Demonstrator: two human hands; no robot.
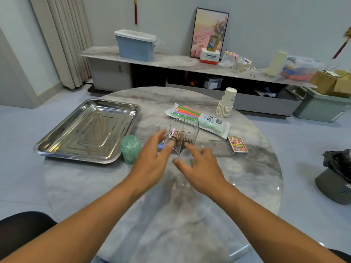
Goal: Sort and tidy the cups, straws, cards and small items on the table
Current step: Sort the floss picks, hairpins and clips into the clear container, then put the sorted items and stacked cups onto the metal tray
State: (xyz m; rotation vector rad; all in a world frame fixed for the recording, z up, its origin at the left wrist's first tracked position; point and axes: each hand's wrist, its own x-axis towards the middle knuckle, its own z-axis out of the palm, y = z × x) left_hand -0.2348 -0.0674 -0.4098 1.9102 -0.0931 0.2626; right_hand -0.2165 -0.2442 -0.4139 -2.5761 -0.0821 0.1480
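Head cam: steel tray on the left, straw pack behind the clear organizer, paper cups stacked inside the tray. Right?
Not quite. The head view shows the steel tray holds no cups; the paper cups stand stacked on the table at far right, beyond the straw pack. Tray on the left and straws behind the clear organizer hold.

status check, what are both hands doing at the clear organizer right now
Left hand open, right hand open, no grip yet. Both reaching at clear organizer. Green tub and card box close by, not blocking.
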